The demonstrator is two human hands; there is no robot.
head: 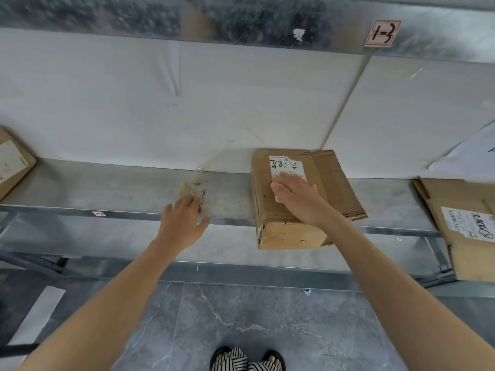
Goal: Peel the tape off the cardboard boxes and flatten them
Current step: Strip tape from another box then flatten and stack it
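On the shelf (107, 183), cardboard box (334, 183) under flat open right hand (297, 199), crumpled tape wad (191, 186) touching open left hand (179, 223)

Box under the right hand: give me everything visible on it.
The cardboard box is brown corrugated board, scuffed on its near face. A white label with handwritten characters sits on top. A side flap lies open to the right. It rests on the grey shelf, near end past the front edge. The right hand lies flat on the label.
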